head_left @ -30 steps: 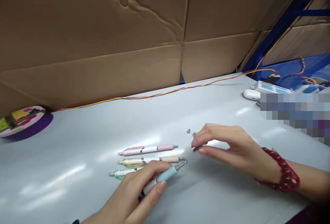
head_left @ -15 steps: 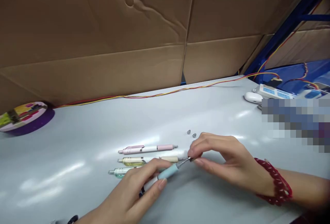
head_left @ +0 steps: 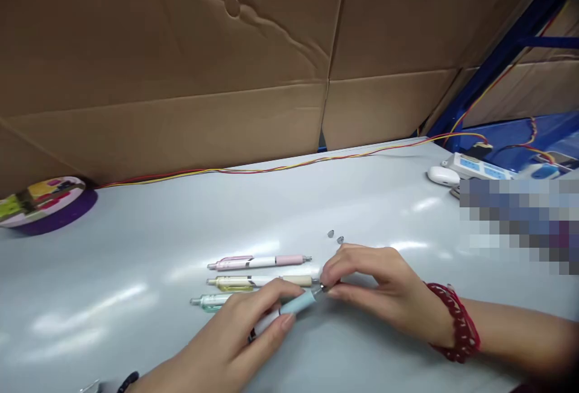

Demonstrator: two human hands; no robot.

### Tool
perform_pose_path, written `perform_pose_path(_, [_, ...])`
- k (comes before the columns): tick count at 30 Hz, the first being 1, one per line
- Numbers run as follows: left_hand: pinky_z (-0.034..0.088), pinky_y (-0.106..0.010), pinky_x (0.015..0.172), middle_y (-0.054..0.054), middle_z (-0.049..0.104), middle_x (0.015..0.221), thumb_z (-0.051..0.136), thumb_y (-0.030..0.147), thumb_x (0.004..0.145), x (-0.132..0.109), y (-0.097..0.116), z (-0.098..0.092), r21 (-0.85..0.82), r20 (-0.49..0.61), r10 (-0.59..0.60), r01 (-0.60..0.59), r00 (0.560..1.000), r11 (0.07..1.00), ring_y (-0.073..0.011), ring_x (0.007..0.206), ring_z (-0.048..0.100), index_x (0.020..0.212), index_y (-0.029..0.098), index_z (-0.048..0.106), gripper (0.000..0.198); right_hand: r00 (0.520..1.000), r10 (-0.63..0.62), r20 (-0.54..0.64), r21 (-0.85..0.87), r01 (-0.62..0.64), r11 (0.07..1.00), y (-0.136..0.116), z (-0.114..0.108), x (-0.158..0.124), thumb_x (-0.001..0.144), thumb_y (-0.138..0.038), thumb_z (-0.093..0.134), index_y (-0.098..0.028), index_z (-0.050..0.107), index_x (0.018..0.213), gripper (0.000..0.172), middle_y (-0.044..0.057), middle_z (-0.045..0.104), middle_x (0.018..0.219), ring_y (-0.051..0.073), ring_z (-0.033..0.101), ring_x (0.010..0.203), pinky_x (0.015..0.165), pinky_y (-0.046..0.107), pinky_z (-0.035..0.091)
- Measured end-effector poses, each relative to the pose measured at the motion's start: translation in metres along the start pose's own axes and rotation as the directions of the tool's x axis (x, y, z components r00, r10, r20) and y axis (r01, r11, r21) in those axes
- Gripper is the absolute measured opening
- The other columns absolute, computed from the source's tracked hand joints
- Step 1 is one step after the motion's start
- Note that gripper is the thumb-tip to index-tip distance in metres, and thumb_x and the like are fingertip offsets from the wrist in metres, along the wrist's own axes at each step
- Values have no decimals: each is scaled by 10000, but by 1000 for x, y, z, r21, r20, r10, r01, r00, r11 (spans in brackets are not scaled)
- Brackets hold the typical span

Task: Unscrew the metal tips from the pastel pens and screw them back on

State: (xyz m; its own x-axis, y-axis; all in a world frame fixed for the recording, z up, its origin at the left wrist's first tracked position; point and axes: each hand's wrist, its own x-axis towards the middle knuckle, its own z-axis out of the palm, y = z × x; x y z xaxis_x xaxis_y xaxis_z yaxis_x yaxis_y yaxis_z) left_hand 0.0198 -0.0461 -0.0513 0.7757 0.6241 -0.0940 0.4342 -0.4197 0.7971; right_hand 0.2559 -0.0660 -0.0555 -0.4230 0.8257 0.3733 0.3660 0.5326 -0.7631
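Note:
My left hand (head_left: 246, 333) is closed around a pen (head_left: 297, 303) with a light blue grip and a white barrel. The pen's front end points up to the right. There my right hand (head_left: 380, 287) pinches a small metal pen tip (head_left: 322, 287) against the pen's end. Just beyond my left hand lie a pink and white pen (head_left: 262, 261), a yellow and white pen (head_left: 253, 281) and a green and white pen (head_left: 212, 302), the last partly hidden by my fingers. Two loose metal tips (head_left: 335, 237) rest above my right hand.
A round purple box (head_left: 67, 215) with a patterned lid stands at the left. Red and yellow wires (head_left: 271, 169) run along the back edge below a cardboard wall (head_left: 181, 67). At the right are a white case (head_left: 443, 175) and a power strip (head_left: 479, 167).
My right hand has moved left and slightly down, bringing the metal tip closer to the blue grip. My left hand and the pen have barely shifted.

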Motion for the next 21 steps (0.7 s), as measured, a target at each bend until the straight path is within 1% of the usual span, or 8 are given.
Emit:
perform_pose_path(2, [469,-197,675,38,636,928,385,360,948,0,1,0,10,-3,-37,37,999,999,-154,831,600,1112,297,507,214,994,-112,17,-55,113,992,0,1,0,856,-109,575,-153,626,919,93,40,679,826,115,613,767,712,226,506])
perform_pose_path(5, [462,-211,697,34,625,942,389,406,945,-1,3,0,21,-13,-86,86,996,996,-157,833,584,1095,297,527,232,963,-269,29,-154,271,950,1,4,0,878,-80,518,-128,622,935,128,76,672,846,128,604,770,697,242,506])
perform_pose_path(7, [458,-212,684,28,624,939,398,422,940,-1,4,0,38,-17,-101,101,995,994,-159,817,577,1093,285,543,251,948,-316,32,-192,316,929,0,5,-1,879,-78,511,-112,621,942,131,92,667,839,136,603,768,684,247,502])
perform_pose_path(9, [454,-210,661,22,627,898,393,429,941,-1,5,0,55,-8,-104,104,995,993,-160,791,572,1032,259,576,266,940,-337,49,-211,339,917,-1,6,-2,885,-85,506,-108,615,947,127,83,661,805,135,600,756,679,241,495])
perform_pose_path(12, [442,-210,623,19,619,810,364,465,942,1,7,0,105,2,-80,79,997,991,-159,725,561,909,230,605,338,937,-344,66,-226,349,909,-3,7,-2,927,-161,462,-116,596,945,142,58,643,753,123,577,698,649,227,483])
perform_pose_path(14, [424,-209,583,20,609,753,352,505,933,2,8,0,144,-3,-41,41,999,989,-157,665,550,887,228,613,384,945,-320,67,-256,327,910,-3,7,-1,961,-265,403,-132,586,910,232,41,627,712,118,545,645,614,221,463])
perform_pose_path(17, [405,-207,553,25,612,721,342,505,935,3,10,-1,167,-12,-4,6,1000,986,-150,612,543,912,235,613,383,961,-260,93,-326,276,904,-3,10,1,973,-399,300,-155,563,775,410,22,583,635,118,485,586,569,219,415])
perform_pose_path(21, [401,-211,565,22,621,726,332,451,953,2,10,1,202,4,8,-9,1000,979,-149,615,557,862,227,585,349,964,-215,156,-364,258,895,-1,15,1,983,-436,188,-187,461,579,547,-2,494,533,116,393,509,505,230,345])
